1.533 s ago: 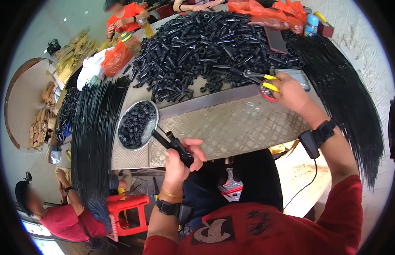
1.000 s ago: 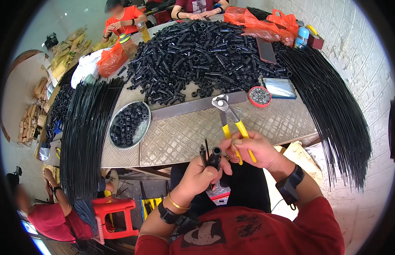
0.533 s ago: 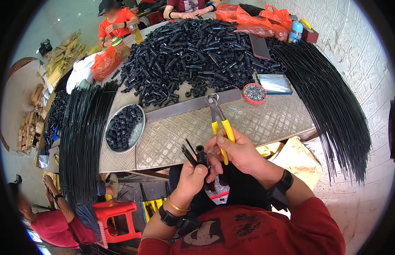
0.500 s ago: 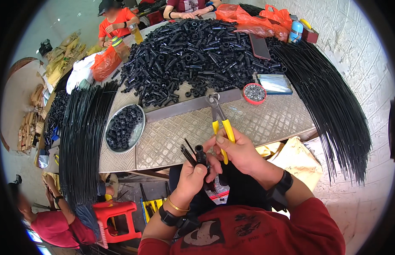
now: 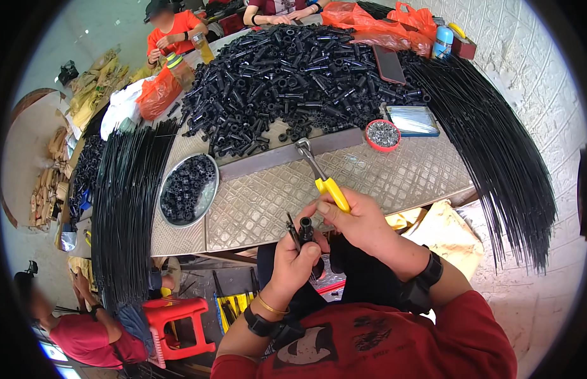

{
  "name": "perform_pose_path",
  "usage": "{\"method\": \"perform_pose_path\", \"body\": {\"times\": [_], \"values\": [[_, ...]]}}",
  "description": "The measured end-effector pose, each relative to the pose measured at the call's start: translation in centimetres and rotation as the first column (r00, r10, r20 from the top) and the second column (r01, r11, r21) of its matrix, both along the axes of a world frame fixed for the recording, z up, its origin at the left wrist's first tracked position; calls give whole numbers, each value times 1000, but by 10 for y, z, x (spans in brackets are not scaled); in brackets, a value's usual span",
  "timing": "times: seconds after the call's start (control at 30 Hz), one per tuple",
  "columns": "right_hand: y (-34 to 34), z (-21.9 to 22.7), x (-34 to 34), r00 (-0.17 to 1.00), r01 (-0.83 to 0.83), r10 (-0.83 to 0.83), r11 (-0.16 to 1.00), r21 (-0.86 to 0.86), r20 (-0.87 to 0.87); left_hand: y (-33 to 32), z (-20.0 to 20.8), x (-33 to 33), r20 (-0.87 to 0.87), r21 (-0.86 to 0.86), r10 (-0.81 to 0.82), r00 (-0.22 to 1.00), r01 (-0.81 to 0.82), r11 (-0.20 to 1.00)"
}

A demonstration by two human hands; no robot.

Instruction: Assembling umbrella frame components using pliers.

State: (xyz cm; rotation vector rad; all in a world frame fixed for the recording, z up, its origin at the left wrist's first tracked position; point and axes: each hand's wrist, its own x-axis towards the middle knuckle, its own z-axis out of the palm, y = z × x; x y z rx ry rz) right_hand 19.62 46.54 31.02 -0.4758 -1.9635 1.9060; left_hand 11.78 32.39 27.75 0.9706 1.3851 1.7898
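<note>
My left hand (image 5: 291, 260) is closed round an upright black plastic tube (image 5: 306, 230), its open end facing up. Thin dark strips or cable ends (image 5: 292, 230) stick up beside the tube, in the same grip. In my right hand (image 5: 362, 226) is a pair of end-cutting pincers with yellow handles (image 5: 333, 191), jaws pointing up and away over the table. The fingertips of that hand come close to the tube; whether they touch it I cannot tell. Beyond the jaws lies a big heap of black tubular parts (image 5: 287, 82).
A metal bar (image 5: 259, 165) edges the heap on the table (image 5: 243, 215). Around it are a bowl of black rings (image 5: 216, 177), a red dish of metal bits (image 5: 367, 134) and a box of thin pins (image 5: 415, 120). Black cable bundles (image 5: 120, 215) hang at both sides. Co-workers sit left and opposite.
The pincers have turned, their jaws swinging left and their handles now lining up as one. My left hand and the tube have shifted slightly right, and the strips look less spread.
</note>
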Motion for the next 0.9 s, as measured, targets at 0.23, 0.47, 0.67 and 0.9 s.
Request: {"method": "perform_pose_path", "body": {"times": [0.23,0.47,0.67,0.9], "values": [[4,-6,2,991,-129,102,883,-451,-84,-4,4,1,92,43,-52,994,48,998],[-11,-10,15,961,-276,257,895,-349,-102,-8,2,1,74,40,78,994,-81,996],[-17,-16,15,927,-374,342,830,-415,-152,-9,7,6,42,-5,85,995,-85,996],[-18,-24,17,930,-366,335,844,-391,-149,-9,5,8,-17,-34,108,994,-109,993]]}}
